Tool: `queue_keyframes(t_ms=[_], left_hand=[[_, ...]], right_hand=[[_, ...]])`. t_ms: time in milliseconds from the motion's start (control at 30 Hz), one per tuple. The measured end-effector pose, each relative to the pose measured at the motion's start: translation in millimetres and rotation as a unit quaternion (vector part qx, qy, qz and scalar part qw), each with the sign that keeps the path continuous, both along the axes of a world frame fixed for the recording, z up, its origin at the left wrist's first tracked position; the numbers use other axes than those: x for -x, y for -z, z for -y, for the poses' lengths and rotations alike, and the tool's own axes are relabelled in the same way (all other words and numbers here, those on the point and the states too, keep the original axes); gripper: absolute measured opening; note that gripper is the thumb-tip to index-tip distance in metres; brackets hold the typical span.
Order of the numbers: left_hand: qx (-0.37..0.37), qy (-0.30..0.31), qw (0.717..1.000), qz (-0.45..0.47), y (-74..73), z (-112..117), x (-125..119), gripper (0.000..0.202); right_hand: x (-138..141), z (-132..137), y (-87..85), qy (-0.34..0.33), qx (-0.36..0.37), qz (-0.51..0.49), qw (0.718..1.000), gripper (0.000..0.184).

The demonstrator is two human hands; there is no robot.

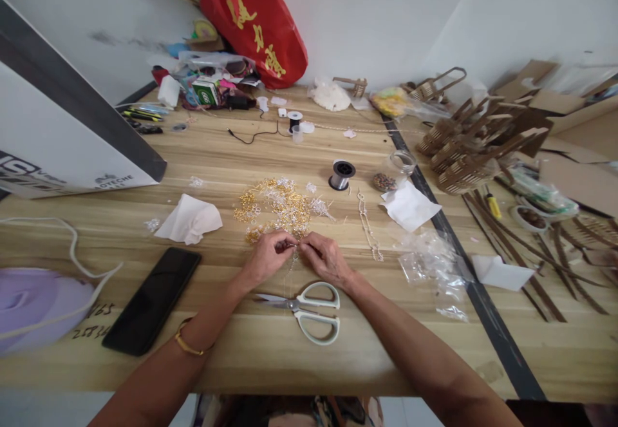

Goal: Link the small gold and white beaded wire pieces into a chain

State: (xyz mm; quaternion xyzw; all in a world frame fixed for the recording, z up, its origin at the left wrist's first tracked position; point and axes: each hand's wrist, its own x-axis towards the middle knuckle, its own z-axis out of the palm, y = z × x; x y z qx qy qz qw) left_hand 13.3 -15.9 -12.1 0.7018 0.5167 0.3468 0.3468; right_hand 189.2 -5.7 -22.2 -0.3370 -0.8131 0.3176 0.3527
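One desk [217, 163] carries everything within reach; wood-grained top, bare stretch in front of the body. White box [58, 124] stands at the left, red bag [255, 21] leans on the wall at the back: both sit at the margins, probably so that the middle is left for handwork.

Phone [152, 301] lies face up, left of the left forearm, clear of the working spot. Pile of small gold and pale beads [290, 207] spreads just beyond the fingers, likely for short picking distance.

Scissors [294, 305] rest on the near side, blades parted and pointing left, handles to the right; placement suits a quick grab by the right hand [324, 256]. This hand and the left hand [268, 256] meet at the fingertips, thumb and forefinger of each pinched almost together.

Spool [342, 174] stands upright, right of the pile. A finished-looking chain [365, 221] lies apart, perhaps as reference.

Smallest: fine strand [293, 258], between both hands' fingertips, its lower part hanging toward the scissors. Two-sided pinch presumably steadies it; exact grip is too small to resolve.
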Motion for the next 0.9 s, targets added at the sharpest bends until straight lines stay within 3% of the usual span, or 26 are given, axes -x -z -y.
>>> queue_keyframes(t_ms=[367,667,900], left_hand=[[0.011,0.007,1.000,0.014,5.1,-1.2,1.1,0.005],[0.040,0.023,0.998,0.032,4.3,-1.8,2.0,0.006],[0.086,0.016,0.992,0.090,4.5,-2.9,2.2,0.009]], right_hand=[[0.4,-1.7,-7.2,-0.037,0.068,-0.013,0.997,0.026],[0.9,-1.9,-4.2,-0.059,0.194,-0.073,0.976,0.033],[2.2,-2.0,1.0,-0.009,0.262,-0.123,0.957,0.035]])
